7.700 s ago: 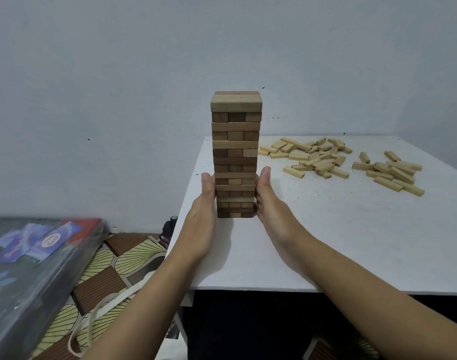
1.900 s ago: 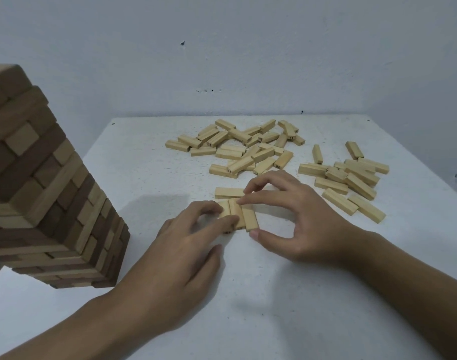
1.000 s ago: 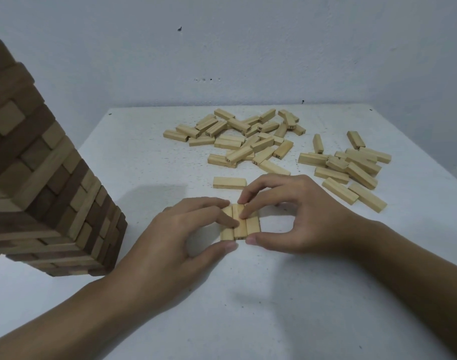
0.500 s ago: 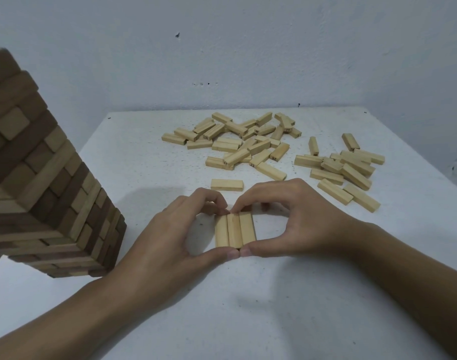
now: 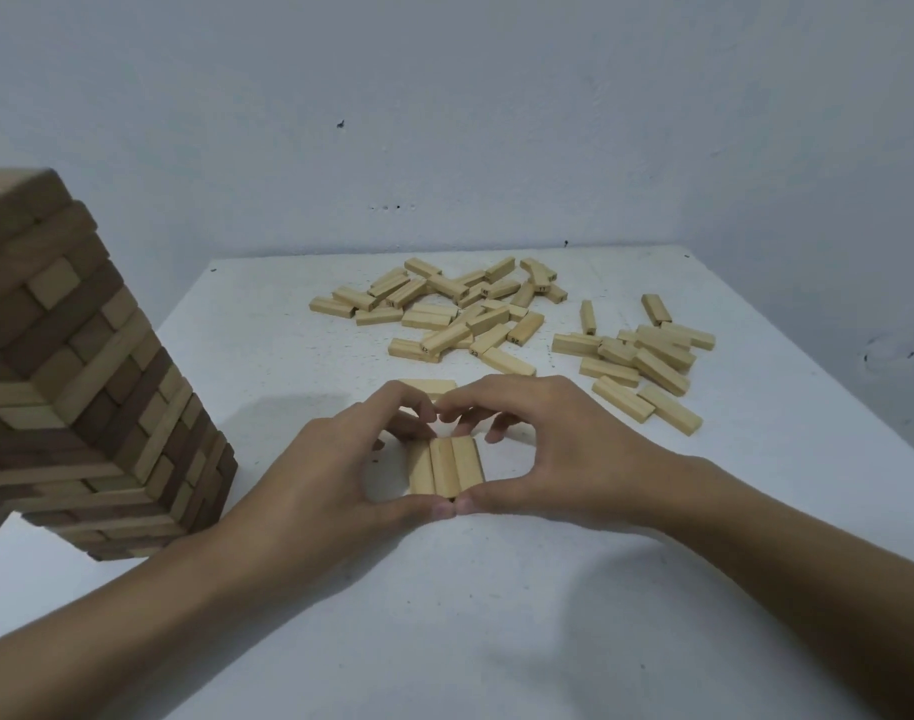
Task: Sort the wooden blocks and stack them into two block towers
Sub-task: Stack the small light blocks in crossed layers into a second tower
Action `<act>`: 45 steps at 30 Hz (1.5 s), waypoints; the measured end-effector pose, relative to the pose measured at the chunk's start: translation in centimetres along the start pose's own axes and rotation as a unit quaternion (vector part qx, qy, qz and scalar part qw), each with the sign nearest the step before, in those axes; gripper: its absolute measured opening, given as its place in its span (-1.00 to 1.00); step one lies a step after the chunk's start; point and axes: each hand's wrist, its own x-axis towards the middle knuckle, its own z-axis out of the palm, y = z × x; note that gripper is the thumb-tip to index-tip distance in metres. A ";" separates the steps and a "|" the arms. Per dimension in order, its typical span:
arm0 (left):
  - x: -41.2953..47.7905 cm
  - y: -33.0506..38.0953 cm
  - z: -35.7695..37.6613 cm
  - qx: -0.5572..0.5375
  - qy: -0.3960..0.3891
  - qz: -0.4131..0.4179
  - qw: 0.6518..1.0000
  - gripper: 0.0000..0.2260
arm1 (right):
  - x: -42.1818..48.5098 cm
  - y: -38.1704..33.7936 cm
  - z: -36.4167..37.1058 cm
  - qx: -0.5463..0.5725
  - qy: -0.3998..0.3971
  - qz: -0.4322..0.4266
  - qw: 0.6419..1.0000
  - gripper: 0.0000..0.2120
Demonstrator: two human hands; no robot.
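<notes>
Near centre of the white worktop (image 5: 496, 641) we note a row of three blocks (image 5: 444, 467) lying flat, side by side, long axes running near to far. Left hand (image 5: 330, 480) and right hand (image 5: 564, 449) curl round it. The thumbs meet at the near ends and the fingers cover the far ends. Just behind lies a single block (image 5: 429, 386), crosswise and part hidden. At left, the tower (image 5: 81, 381) is cut off by the frame. Farther off are a far heap (image 5: 444, 314) and a right heap (image 5: 637, 356), their end numbers mostly unreadable.

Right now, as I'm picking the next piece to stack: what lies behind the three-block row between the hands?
One loose block lies flat on the table behind the row. The left hand and right hand cover its near side; whether it touches the row cannot be seen.
</notes>
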 end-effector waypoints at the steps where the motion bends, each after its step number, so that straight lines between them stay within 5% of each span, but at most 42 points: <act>1: 0.0 0.0 0.0 -0.002 -0.003 -0.002 1.000 -0.50 | -0.1 0.0 0.0 -0.001 0.000 -0.001 1.000 -0.33; 32: 5.8 10.2 10.3 -0.108 -0.016 0.058 0.992 -0.50 | -11.4 5.9 -8.5 0.115 0.069 0.143 0.981 -0.17; 35: 5.9 9.9 9.7 -0.095 -0.033 0.052 0.994 -0.45 | -11.7 6.1 -8.5 0.136 0.098 0.126 0.978 -0.32; 39: 7.0 9.1 8.3 -0.091 -0.006 0.051 0.994 -0.55 | -10.9 6.7 -7.7 0.043 0.270 0.125 0.954 -0.73; 41: 8.2 8.2 7.7 -0.043 0.037 0.079 0.995 -0.62 | -9.9 6.8 -7.7 -0.036 0.293 0.174 0.939 -0.61; 45: 10.4 6.0 7.2 0.161 0.005 0.085 0.983 -0.31 | -8.1 7.1 -8.0 -0.062 0.138 0.272 0.950 -0.01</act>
